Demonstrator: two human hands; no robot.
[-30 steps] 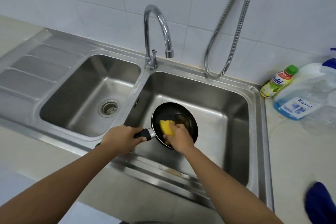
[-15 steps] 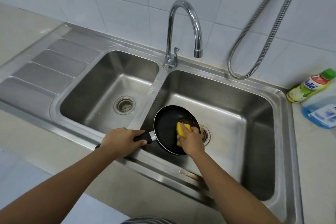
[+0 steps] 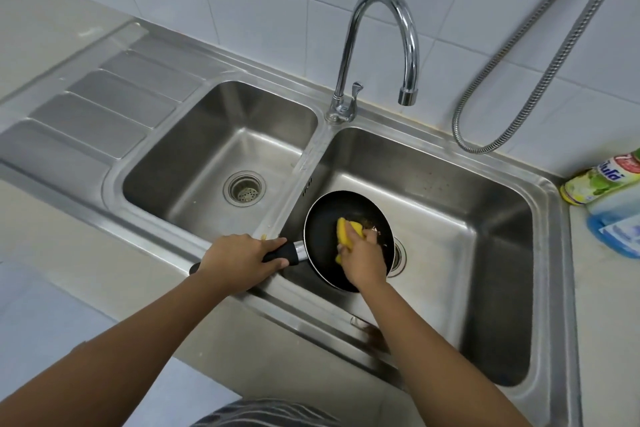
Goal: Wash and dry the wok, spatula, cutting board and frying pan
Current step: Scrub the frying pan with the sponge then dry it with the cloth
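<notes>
Over the right basin, the left hand (image 3: 239,258) clamps the light, rigid frying pan (image 3: 346,239) by its grippy black handle while the right hand (image 3: 363,258) presses a soft yellow sponge (image 3: 348,230) inside.

Pan in the right sink basin

The small black pan (image 3: 323,239) is held tilted over the near left corner of the right basin (image 3: 467,239). Its black handle (image 3: 280,252), with a metal collar, points left across the sink's near rim. Its inside faces up and right, dark, with greasy brown residue near the far right edge.
</notes>
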